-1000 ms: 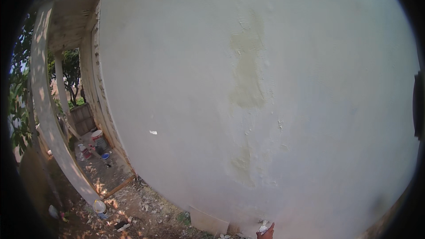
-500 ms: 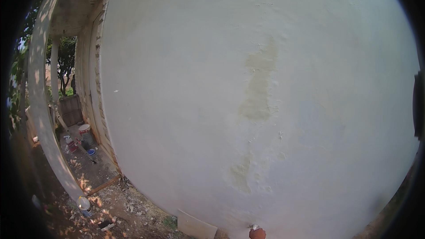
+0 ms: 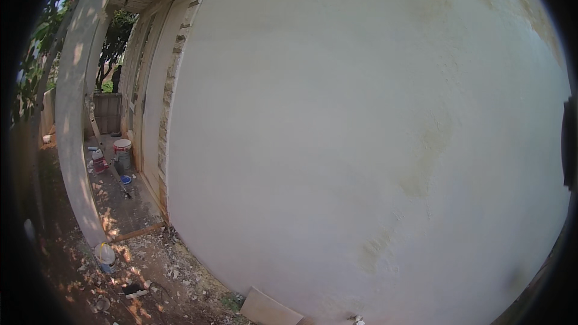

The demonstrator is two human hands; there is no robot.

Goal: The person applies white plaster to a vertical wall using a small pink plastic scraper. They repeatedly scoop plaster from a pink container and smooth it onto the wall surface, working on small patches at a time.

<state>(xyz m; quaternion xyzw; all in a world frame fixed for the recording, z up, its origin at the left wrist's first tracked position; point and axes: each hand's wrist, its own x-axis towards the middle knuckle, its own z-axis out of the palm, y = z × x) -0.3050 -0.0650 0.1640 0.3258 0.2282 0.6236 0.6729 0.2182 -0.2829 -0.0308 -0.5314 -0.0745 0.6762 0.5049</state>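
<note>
Neither my left hand nor my right hand shows at this moment. A broad pale plastered wall (image 3: 289, 132) fills most of the picture. Down its right half run rough, beige patches (image 3: 426, 159), with a smaller one (image 3: 374, 251) lower down. More beige staining (image 3: 530, 9) marks the wall's upper right. At the lower edge, a small whitish thing (image 3: 359, 320) lies against the wall's foot, too cut off to name.
Left of the wall, a porch holds a large paint bucket (image 3: 123, 153), a red-and-white jug (image 3: 99, 159) and a blue lid-like disc (image 3: 126, 179). A white bucket (image 3: 105, 256) stands by the pillar (image 3: 78, 114). Rubble covers the ground; a flat board (image 3: 271, 308) leans at the wall's base.
The view has swung left and up, so the wall patches sit farther right and the porch shows more. A reddish-brown rounded shape at the lower edge has gone from sight.
</note>
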